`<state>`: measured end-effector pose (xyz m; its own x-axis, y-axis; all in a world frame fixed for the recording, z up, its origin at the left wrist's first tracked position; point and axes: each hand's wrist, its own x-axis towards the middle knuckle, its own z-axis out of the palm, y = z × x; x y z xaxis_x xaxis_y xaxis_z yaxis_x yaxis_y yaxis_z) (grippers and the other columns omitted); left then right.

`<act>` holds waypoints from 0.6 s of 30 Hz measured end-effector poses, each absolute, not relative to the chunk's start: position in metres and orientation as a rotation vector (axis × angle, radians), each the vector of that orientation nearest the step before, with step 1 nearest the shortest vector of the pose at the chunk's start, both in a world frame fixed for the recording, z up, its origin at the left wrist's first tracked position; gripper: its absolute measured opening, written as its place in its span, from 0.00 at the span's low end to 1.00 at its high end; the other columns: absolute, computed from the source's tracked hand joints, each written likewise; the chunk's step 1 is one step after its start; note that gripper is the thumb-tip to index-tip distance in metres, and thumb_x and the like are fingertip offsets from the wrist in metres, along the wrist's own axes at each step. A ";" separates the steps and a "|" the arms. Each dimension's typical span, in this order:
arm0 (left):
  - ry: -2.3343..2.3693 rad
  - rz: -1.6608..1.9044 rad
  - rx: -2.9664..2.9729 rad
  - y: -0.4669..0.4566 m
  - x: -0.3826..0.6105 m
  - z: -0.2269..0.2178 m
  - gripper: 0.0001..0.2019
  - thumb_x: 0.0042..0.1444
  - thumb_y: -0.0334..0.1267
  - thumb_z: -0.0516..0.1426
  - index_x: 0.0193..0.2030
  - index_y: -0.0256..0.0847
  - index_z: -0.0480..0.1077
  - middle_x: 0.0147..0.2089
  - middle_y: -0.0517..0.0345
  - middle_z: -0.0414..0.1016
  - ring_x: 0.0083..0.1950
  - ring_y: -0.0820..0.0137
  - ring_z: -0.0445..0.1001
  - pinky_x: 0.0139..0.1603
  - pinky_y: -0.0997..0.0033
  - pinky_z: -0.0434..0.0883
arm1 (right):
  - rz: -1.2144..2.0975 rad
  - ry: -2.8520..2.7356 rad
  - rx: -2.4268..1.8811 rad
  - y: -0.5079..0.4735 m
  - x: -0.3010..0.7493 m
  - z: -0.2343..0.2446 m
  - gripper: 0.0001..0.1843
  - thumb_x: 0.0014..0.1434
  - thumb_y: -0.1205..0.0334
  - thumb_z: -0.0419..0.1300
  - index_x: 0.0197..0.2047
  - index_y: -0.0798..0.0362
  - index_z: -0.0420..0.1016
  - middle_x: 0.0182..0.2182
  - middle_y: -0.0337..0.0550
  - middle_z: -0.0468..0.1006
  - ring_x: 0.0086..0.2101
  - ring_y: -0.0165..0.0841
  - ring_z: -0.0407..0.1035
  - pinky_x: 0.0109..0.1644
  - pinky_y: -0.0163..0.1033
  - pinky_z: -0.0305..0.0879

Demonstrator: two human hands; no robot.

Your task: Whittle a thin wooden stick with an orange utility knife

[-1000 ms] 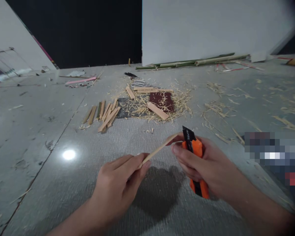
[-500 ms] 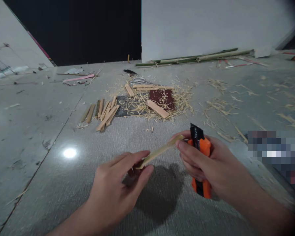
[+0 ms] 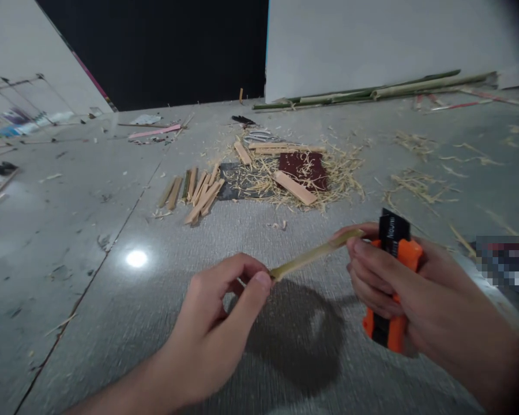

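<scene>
A thin bamboo strip [image 3: 313, 256] is pinched at one end by the left hand [image 3: 218, 328] and steadied at the other by the right hand [image 3: 409, 288], which is closed around an orange utility knife [image 3: 391, 282]. Beyond, on the floor [image 3: 90, 230], finished sticks [image 3: 194, 193] and shavings [image 3: 324, 173] are already piled; this strip appears only partly trimmed.

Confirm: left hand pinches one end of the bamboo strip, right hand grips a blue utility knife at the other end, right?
Not quite. In the head view the utility knife is orange and black, not blue. The left hand does pinch the bamboo strip, and the right hand grips the knife at its other end.
</scene>
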<state>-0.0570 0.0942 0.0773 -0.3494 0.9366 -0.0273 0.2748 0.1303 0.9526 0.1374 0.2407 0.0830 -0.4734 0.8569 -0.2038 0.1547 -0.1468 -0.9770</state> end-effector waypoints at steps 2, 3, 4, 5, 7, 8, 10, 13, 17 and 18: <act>1.751 1.245 1.189 0.093 -0.056 0.079 0.13 0.73 0.45 0.56 0.37 0.44 0.76 0.31 0.63 0.75 0.31 0.75 0.70 0.28 0.78 0.65 | 1.701 -1.564 -1.145 0.241 0.138 0.083 0.20 0.59 0.39 0.73 0.39 0.44 0.77 0.17 0.26 0.56 0.16 0.21 0.47 0.17 0.29 0.46; 1.761 1.249 1.194 0.093 -0.056 0.080 0.12 0.72 0.44 0.57 0.37 0.44 0.76 0.30 0.63 0.75 0.30 0.76 0.70 0.26 0.79 0.64 | 1.723 -1.553 -1.142 0.241 0.138 0.083 0.20 0.59 0.39 0.73 0.38 0.45 0.76 0.17 0.26 0.56 0.16 0.21 0.47 0.17 0.29 0.46; 1.773 1.255 1.198 0.093 -0.056 0.081 0.11 0.71 0.43 0.58 0.37 0.44 0.76 0.30 0.64 0.75 0.30 0.76 0.69 0.25 0.80 0.63 | 1.742 -1.549 -1.143 0.241 0.139 0.082 0.20 0.59 0.39 0.73 0.38 0.45 0.76 0.17 0.26 0.57 0.16 0.21 0.47 0.17 0.29 0.47; 1.786 1.259 1.203 0.093 -0.056 0.081 0.11 0.71 0.43 0.58 0.37 0.44 0.76 0.29 0.64 0.75 0.29 0.77 0.69 0.25 0.81 0.63 | 1.754 -1.543 -1.144 0.241 0.139 0.082 0.19 0.59 0.40 0.73 0.38 0.45 0.75 0.17 0.27 0.57 0.16 0.22 0.48 0.17 0.29 0.48; 1.808 1.273 1.213 0.093 -0.056 0.082 0.09 0.70 0.41 0.59 0.38 0.44 0.77 0.30 0.64 0.75 0.30 0.77 0.70 0.26 0.82 0.64 | 1.770 -1.524 -1.150 0.241 0.139 0.081 0.18 0.59 0.42 0.74 0.39 0.45 0.76 0.17 0.27 0.57 0.16 0.22 0.49 0.17 0.30 0.48; 1.815 1.276 1.215 0.094 -0.056 0.082 0.08 0.69 0.41 0.60 0.38 0.44 0.77 0.31 0.64 0.76 0.31 0.77 0.71 0.26 0.82 0.65 | 1.773 -1.512 -1.157 0.241 0.139 0.080 0.18 0.59 0.44 0.74 0.41 0.45 0.77 0.17 0.26 0.57 0.15 0.22 0.49 0.17 0.30 0.48; 1.821 1.275 1.213 0.094 -0.056 0.082 0.07 0.68 0.41 0.60 0.38 0.45 0.77 0.32 0.63 0.77 0.32 0.76 0.72 0.28 0.82 0.67 | 1.785 -1.493 -1.171 0.242 0.138 0.080 0.17 0.58 0.44 0.75 0.43 0.45 0.78 0.17 0.26 0.57 0.15 0.22 0.49 0.17 0.29 0.47; 1.814 1.274 1.198 0.095 -0.056 0.081 0.07 0.68 0.41 0.60 0.39 0.45 0.77 0.33 0.63 0.77 0.33 0.76 0.72 0.27 0.83 0.67 | 1.785 -1.494 -1.175 0.243 0.136 0.079 0.18 0.58 0.43 0.74 0.42 0.45 0.79 0.17 0.26 0.57 0.15 0.21 0.49 0.17 0.29 0.48; 1.818 1.286 1.203 0.094 -0.057 0.082 0.07 0.68 0.40 0.60 0.38 0.44 0.77 0.30 0.64 0.75 0.29 0.78 0.69 0.25 0.84 0.65 | 1.788 -1.497 -1.170 0.245 0.137 0.076 0.19 0.56 0.42 0.75 0.41 0.45 0.79 0.16 0.26 0.58 0.14 0.21 0.48 0.16 0.29 0.47; 1.820 1.287 1.204 0.094 -0.057 0.082 0.07 0.68 0.40 0.60 0.38 0.44 0.77 0.29 0.64 0.75 0.28 0.78 0.69 0.24 0.83 0.64 | 1.788 -1.489 -1.168 0.245 0.137 0.076 0.20 0.55 0.42 0.76 0.42 0.45 0.79 0.16 0.26 0.58 0.14 0.21 0.48 0.16 0.29 0.47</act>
<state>-0.0566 0.0943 0.0823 -0.4093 0.9120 0.0290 0.3314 0.1190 0.9360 0.1371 0.2448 0.0761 -0.4848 0.8288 -0.2794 0.1247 -0.2507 -0.9600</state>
